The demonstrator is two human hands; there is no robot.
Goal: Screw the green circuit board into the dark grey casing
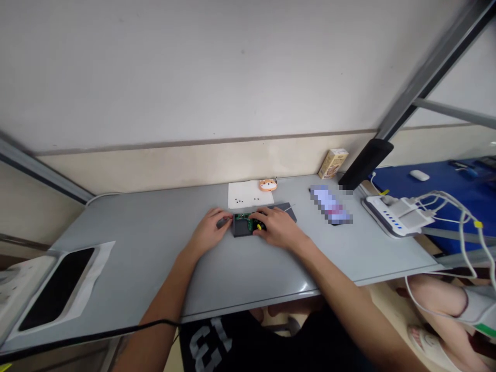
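The small dark grey plastic case with a green circuit board lies crosswise between the hands, the left hand pinching its left end, the right hand curled over its right end

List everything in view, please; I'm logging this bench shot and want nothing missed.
Device: 1, dark grey with a green board showing, table centre, between both hands.
Paper: 1, white, small dark specks on it, behind the device.
Toy: 1, orange and white, at the paper's far right corner.
Box: 1, yellow-tan, against the wall.
Power strip: 1, white with blue lights, white cables plugged in, table's right end.
Phone: 1, black, on white wrapping, left edge.
Table: 1, grey.
Mouse: 1, white, on blue surface far right.
Left hand: touching the device's left end.
Right hand: on the device's right end, by a yellow part.
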